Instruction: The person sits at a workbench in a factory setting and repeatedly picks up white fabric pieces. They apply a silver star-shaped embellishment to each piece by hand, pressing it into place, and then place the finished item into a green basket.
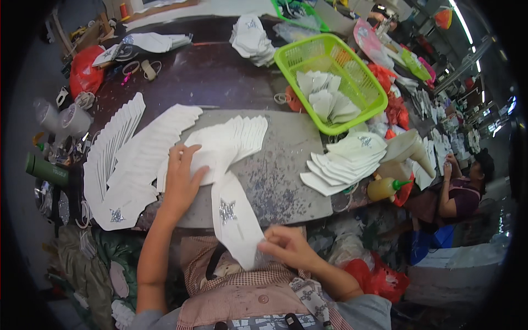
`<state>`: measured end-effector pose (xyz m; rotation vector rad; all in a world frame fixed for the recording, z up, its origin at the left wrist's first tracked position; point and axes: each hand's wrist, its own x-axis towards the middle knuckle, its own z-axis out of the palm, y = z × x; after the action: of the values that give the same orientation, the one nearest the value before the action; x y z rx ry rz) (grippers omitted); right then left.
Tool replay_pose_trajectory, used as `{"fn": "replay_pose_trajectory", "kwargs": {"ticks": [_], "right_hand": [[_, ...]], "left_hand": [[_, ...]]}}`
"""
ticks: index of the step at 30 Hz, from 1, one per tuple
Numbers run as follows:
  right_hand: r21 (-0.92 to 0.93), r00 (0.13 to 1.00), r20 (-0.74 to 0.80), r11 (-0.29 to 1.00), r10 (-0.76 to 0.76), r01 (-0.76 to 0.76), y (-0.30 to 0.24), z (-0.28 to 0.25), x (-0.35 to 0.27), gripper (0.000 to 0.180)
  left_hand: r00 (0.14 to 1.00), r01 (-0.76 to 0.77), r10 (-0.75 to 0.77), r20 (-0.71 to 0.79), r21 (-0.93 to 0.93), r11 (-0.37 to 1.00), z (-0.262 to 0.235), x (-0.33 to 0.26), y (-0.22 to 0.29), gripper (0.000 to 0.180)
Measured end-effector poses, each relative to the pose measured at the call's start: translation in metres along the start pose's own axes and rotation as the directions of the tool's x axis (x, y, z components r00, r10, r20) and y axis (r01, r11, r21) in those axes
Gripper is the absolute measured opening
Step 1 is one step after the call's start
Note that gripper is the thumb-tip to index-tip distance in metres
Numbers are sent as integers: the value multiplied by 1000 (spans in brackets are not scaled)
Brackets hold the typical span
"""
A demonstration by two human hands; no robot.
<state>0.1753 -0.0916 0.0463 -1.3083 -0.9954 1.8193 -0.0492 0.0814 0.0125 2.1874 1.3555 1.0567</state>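
Observation:
My left hand (180,177) lies flat on a fanned row of white cut fabric pieces (231,140) spread over the grey work board (286,170). My right hand (286,246) pinches the near end of one long white piece with a silver glitter star (235,217), which hangs over the board's front edge. A second fan of white pieces (132,159) lies to the left, its bottom piece also bearing a silver star (116,215).
A stack of white pieces (344,162) sits at the board's right, beside a yellow squeeze bottle (385,188). A green plastic basket (330,77) holds more pieces. Another person (456,192) sits at right. Tape rolls and a green bottle (47,170) stand at left.

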Motion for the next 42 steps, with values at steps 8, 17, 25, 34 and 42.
{"fn": "replay_pose_trajectory", "kwargs": {"ticks": [8,17,25,34,42], "right_hand": [[-262,707,-328,779,-627,569,-137,-50,6,16],[-236,453,-719,798,-527,554,-198,-274,318,11],[124,568,-733,748,-374,652,-171,-369,326,26],[-313,657,-426,782,-623,539,-72,-92,87,20],[-411,681,-459,816,-570,406,42,-30,72,14]], "left_hand": [[995,13,-21,-96,-88,996,8,-18,-23,44],[997,29,-32,-73,-47,998,13,-11,-23,43],[991,48,-56,-124,-65,997,12,-6,-12,32],[990,-131,118,79,189,973,10,33,-35,34],[978,-210,207,37,138,968,32,19,-28,31]]}}
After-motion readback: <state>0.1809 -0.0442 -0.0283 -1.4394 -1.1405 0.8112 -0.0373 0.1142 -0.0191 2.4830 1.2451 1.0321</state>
